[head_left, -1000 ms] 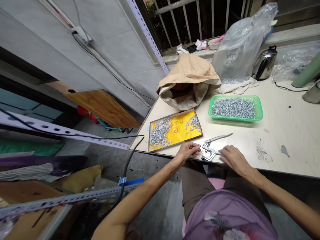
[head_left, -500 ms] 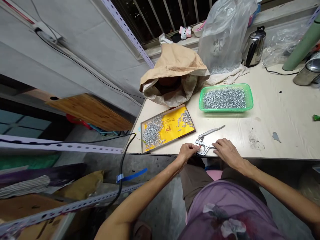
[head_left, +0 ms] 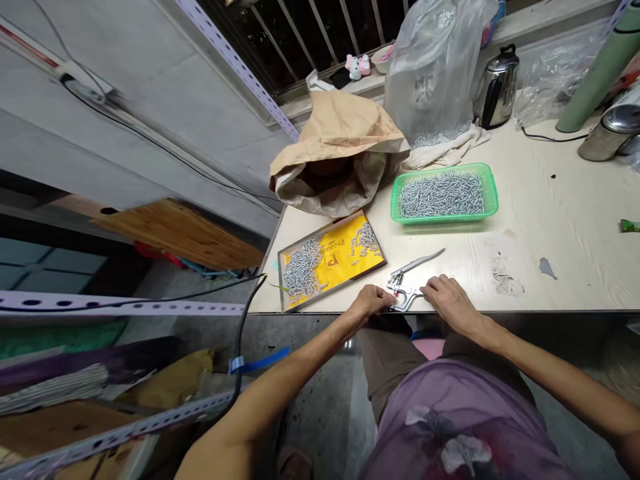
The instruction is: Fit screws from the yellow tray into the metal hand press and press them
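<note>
Silver hand pliers (head_left: 411,294) with a spring and a small red part at the jaws lie at the table's front edge, one long handle swung up and away. My right hand (head_left: 453,303) has its fingers closed on the end of the lower handle. Beside the jaws, my left hand (head_left: 371,302) is pinched together; whatever sits between its fingertips is too small to make out. Just left of the pliers is a shallow tray (head_left: 336,261) with a yellow bottom, holding two heaps of small silver metal pieces (head_left: 303,268).
A green plastic basket (head_left: 445,219) full of similar silver pieces stands behind the pliers. An open brown paper sack (head_left: 345,130) and a clear plastic bag (head_left: 430,73) stand at the back. Steel kettles (head_left: 497,90) are at the right. A black cable (head_left: 243,327) hangs past the table's left edge.
The view has shifted slightly. My left fingertips have drawn a little back from the pliers' jaws, so the red part shows more clearly. The right hand keeps its hold on the handle.
</note>
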A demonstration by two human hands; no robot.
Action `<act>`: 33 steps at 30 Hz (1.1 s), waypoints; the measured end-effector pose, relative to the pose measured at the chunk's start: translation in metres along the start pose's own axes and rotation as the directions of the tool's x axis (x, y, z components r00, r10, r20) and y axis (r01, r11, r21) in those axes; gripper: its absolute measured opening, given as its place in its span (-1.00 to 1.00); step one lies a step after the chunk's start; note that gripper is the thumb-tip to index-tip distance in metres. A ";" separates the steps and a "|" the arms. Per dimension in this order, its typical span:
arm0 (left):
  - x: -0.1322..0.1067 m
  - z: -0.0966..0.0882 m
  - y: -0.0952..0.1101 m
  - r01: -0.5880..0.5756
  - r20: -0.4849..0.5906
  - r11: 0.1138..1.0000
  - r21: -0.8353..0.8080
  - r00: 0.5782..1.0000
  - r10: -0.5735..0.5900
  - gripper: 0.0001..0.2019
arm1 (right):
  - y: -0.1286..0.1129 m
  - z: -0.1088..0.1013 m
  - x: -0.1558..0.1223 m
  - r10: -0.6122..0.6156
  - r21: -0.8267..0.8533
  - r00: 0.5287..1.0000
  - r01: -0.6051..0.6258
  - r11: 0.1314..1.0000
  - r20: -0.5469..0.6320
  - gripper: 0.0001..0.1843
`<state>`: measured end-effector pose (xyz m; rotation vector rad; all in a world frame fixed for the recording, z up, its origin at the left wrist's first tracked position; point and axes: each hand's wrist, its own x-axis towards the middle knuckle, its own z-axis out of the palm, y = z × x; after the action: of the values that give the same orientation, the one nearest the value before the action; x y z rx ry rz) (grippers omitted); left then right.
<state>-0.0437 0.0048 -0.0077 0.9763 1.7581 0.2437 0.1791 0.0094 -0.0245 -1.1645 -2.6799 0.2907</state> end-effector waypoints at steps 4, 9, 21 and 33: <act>0.003 -0.001 0.001 0.030 0.032 0.999 0.009 0.999 -0.031 -0.73 | 0.011 -0.008 0.008 -0.015 0.015 0.999 0.014 1.000 0.039 -0.70; 0.004 -0.001 0.003 0.052 0.037 0.999 0.011 0.998 -0.052 -0.72 | 0.032 -0.023 0.033 0.008 -0.045 0.989 -0.002 0.999 0.145 0.04; -0.006 0.001 -0.006 -0.122 -0.089 0.970 0.213 0.986 0.143 -0.61 | 0.016 -0.038 0.034 0.047 -0.078 0.969 -0.029 0.997 0.242 -0.64; 0.012 0.032 0.061 -0.737 0.398 0.260 0.624 0.586 0.705 -0.51 | 0.063 0.000 0.027 -0.250 -0.053 0.968 0.250 0.967 -0.009 -0.73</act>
<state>0.0130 0.0441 0.0059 2.4171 1.1859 0.0437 0.2044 0.0716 -0.0380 -0.8230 -2.7961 0.1708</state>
